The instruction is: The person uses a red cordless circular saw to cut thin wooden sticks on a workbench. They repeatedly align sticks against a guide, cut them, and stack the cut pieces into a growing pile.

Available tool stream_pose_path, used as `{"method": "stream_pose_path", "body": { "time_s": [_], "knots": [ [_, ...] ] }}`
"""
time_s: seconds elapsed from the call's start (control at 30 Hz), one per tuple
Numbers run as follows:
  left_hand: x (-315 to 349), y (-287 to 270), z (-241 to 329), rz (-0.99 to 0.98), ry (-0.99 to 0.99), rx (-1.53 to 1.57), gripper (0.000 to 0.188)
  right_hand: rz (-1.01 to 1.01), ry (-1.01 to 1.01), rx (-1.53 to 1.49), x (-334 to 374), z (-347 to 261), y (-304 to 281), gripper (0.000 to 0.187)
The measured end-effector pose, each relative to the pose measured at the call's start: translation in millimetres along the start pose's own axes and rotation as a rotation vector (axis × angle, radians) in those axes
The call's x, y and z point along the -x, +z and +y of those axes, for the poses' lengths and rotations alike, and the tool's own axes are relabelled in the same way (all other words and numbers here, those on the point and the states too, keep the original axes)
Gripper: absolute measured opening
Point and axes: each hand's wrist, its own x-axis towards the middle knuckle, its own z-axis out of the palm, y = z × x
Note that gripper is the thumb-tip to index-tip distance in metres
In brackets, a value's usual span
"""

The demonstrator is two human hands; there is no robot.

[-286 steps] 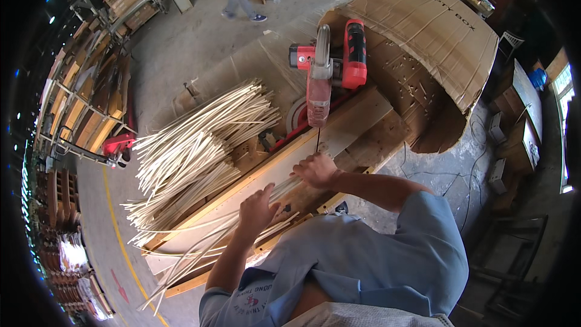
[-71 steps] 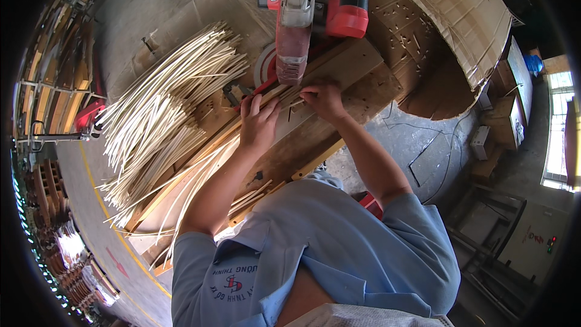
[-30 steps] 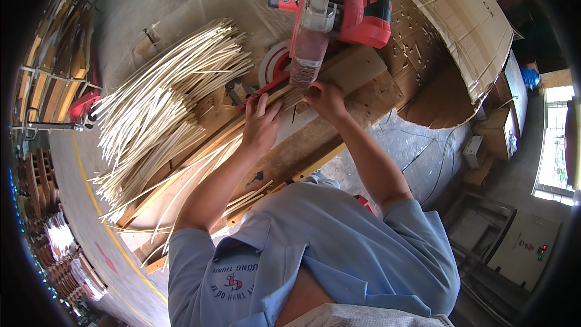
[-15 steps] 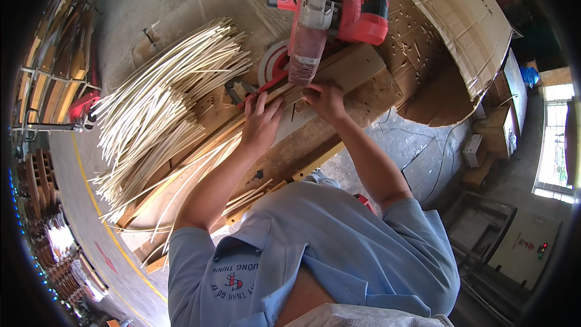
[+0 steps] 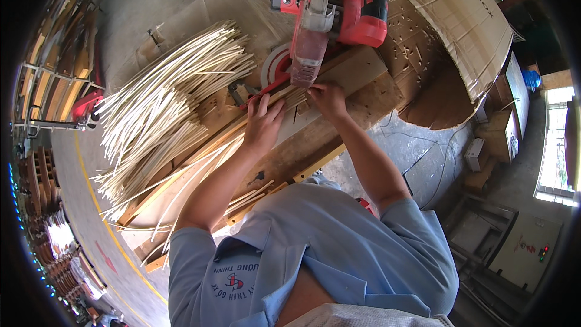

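Both my hands are at a red miter saw [image 5: 310, 60], below its dusty blade guard. My left hand [image 5: 264, 124] curls over several thin pale wooden rods [image 5: 223, 156] lying along the wooden fence, its fingers pressing them by the saw table. Right of the blade guard, my right hand [image 5: 330, 103] has thumb and fingers pinched at the rods' ends, close to the guard's lower tip. The exact grip is partly hidden by my fingers. The saw's black and red handle [image 5: 369, 6] stands above and beyond my hands, with no hand on it.
A large pile of pale wooden rods [image 5: 163, 109] lies left of the saw. A curved cardboard sheet [image 5: 454, 24] stands at the right, with short offcuts [image 5: 417, 54] on its inner side. Racks of wood pieces [image 5: 60, 54] stand far left. Cables [image 5: 433, 151] cross the floor at right.
The view has shifted slightly. My hands stay in nearly the same place at the saw, the right hand's fingers still pinched by the guard.
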Motion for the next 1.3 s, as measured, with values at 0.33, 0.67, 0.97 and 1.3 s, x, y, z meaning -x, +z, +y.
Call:
{"method": "stream_pose_path", "body": {
  "time_s": [0.33,0.67,0.97,1.3],
  "knots": [
    [0.6,0.0,1.1,0.013,0.001,0.012,0.039,0.235,-0.146,0.143,6.1,0.7,16.1,0.021],
    [-0.1,1.4,1.3,0.025,0.018,0.006,0.039,0.229,-0.178,0.101,9.3,6.9,17.7,0.014],
    [-1.1,0.4,1.0,0.034,0.018,-0.035,0.036,0.07,-0.238,-0.044,23.2,13.3,-6.8,0.019],
    [-0.8,0.0,2.4,0.057,0.002,-0.007,0.034,0.09,-0.268,0.011,30.1,8.1,1.3,0.016]
  ]
}}
